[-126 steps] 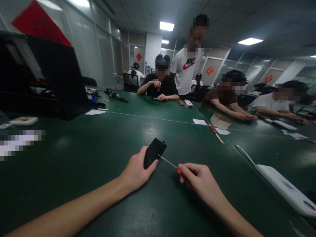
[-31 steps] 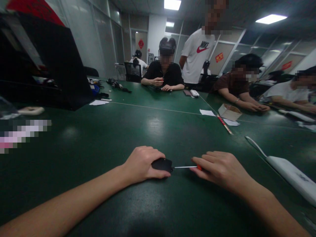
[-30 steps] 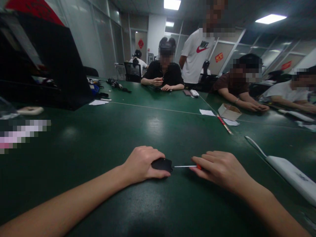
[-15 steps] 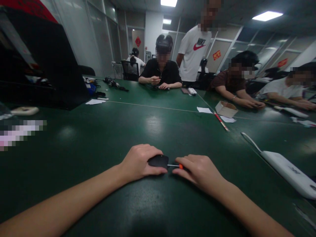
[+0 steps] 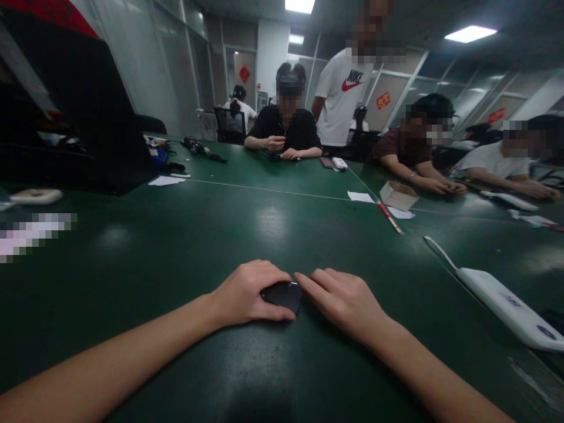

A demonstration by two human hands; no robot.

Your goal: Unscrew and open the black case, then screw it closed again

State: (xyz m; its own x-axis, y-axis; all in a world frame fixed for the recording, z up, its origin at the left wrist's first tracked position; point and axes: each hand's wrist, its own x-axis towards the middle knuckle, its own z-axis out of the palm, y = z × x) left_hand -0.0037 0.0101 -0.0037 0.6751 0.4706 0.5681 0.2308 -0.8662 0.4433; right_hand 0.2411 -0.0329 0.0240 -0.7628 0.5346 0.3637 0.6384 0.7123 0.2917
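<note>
My left hand [image 5: 247, 291] lies on the green table [image 5: 176, 264] and grips a small black device [image 5: 282, 295], pressing it flat. My right hand [image 5: 341, 299] sits just to its right, fingertips touching the device's right end. The thin screwdriver with the orange handle, seen in this hand in the earlier frames, is hidden under the fingers now.
A long white device [image 5: 506, 305] lies at the right. Farther back are a small cardboard box [image 5: 398, 195], a red pen [image 5: 388, 216] and paper slips. A big black case [image 5: 88, 117] stands at the left. Several people sit across the table; one stands.
My left hand laid the black device flat from its earlier tilt. My right hand slid left along the screwdriver's shaft until it met the device, covering the shaft and the orange handle.
</note>
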